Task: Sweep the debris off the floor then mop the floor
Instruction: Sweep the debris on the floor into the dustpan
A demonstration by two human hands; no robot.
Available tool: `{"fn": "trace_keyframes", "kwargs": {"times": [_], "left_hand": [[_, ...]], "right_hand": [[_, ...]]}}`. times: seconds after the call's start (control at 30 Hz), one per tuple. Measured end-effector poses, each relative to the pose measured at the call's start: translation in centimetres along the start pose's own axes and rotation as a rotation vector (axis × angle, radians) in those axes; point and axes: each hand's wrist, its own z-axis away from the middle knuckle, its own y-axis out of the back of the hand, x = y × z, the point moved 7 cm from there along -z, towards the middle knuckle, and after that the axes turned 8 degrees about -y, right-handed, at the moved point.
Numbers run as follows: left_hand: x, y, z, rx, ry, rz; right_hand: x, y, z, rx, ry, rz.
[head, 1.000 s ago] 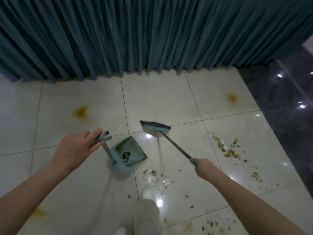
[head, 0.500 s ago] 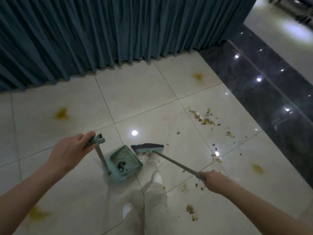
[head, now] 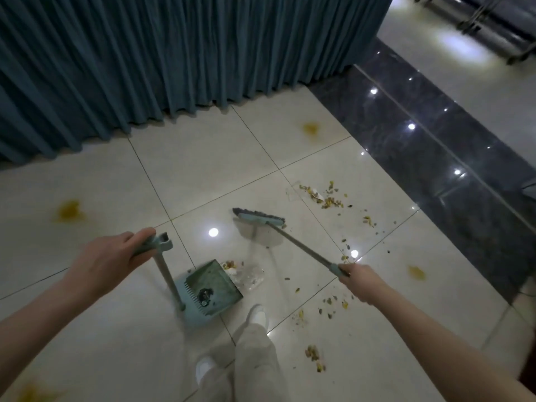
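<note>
My left hand (head: 108, 261) grips the top handle of a teal long-handled dustpan (head: 213, 288), whose pan rests on the white tiled floor (head: 203, 169) with a dark clump inside. A clear wrapper with scraps (head: 246, 272) lies at the pan's mouth. My right hand (head: 362, 282) grips the shaft of a teal broom; its head (head: 258, 217) is lifted beyond the pan. Yellow-brown debris (head: 324, 197) lies scattered right of the broom head, and more debris (head: 313, 355) lies near my feet.
A teal pleated curtain (head: 174, 53) hangs along the far side. A dark polished floor strip (head: 435, 158) runs along the right. Yellow stains (head: 68, 211) mark several tiles. My legs and white shoes (head: 258, 314) stand just behind the dustpan.
The broom head has lifted away from the dustpan's mouth and swung to the far right. The wrapper and scraps now lie at the pan's mouth. The view has turned right.
</note>
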Motion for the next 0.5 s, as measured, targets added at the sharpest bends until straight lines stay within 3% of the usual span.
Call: {"fn": "trace_keyframes", "kwargs": {"times": [0.33,0.5], "left_hand": [[1.2,0.0,-7.3,0.015,-0.020,-0.031],[3.8,-0.2,-10.9,-0.011,-0.126,-0.063]], "right_hand": [[-3.2,1.5,-13.9,0.027,-0.118,-0.037],[-1.1,-2.6,-13.1,-0.048,-0.117,-0.022]]}}
